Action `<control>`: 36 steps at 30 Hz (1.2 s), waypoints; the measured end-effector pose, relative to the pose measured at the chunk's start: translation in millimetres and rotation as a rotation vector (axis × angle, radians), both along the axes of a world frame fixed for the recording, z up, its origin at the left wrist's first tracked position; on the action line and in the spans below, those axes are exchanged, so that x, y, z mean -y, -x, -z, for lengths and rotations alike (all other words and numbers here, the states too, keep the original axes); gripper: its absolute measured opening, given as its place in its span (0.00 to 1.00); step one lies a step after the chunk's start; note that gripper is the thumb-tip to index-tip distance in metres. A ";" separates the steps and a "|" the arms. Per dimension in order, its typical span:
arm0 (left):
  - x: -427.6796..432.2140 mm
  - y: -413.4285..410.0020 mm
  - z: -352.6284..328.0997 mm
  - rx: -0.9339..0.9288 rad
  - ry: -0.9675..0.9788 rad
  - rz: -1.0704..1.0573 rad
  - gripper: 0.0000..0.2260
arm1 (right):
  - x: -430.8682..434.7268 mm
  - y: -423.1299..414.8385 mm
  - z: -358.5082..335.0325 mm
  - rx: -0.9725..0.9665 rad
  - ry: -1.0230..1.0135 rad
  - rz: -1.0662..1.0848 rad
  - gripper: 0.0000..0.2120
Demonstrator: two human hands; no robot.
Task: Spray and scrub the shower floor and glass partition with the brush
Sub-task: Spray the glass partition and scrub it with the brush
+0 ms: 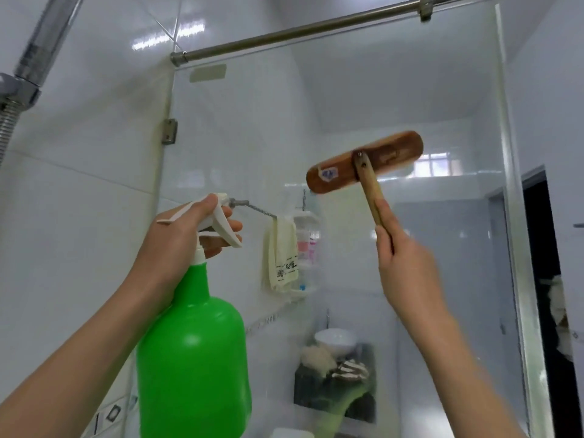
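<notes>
Green spray bottle (192, 358) in raised left hand (186, 235), brush (363, 162) in right hand (401, 257).

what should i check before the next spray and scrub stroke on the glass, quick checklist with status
1. Bottle grip: left hand grips the neck of the spray bottle: ok
2. Fingers curled over the trigger: ok
3. Aim: nozzle points toward the glass partition: ok
4. Brush grip: right hand holds the brush by the lower handle: ok
5. Wooden back faces the camera, so the bristles face the glass: ok
6. Bristles actually touching the glass: cannot tell
</notes>
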State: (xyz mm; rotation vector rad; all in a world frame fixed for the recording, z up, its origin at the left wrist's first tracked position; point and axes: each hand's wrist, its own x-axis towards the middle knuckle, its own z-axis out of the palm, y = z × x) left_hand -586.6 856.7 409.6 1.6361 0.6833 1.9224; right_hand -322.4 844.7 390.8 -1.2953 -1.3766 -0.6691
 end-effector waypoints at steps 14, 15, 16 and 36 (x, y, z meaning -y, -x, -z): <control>2.4 -42.5 2.9 -0.084 -0.070 0.049 0.17 | 29.3 -27.3 46.4 -0.006 0.073 0.021 0.25; 2.2 -46.3 2.2 -0.089 -0.077 0.040 0.18 | 33.0 -28.7 47.3 -0.011 0.080 0.018 0.24; 1.7 -49.9 1.4 -0.100 -0.087 0.028 0.20 | 36.5 -31.1 51.0 -0.020 0.090 0.022 0.24; -9.3 -66.0 -23.5 -0.069 -0.033 0.078 0.21 | 56.3 -22.0 98.9 -0.132 0.173 0.122 0.31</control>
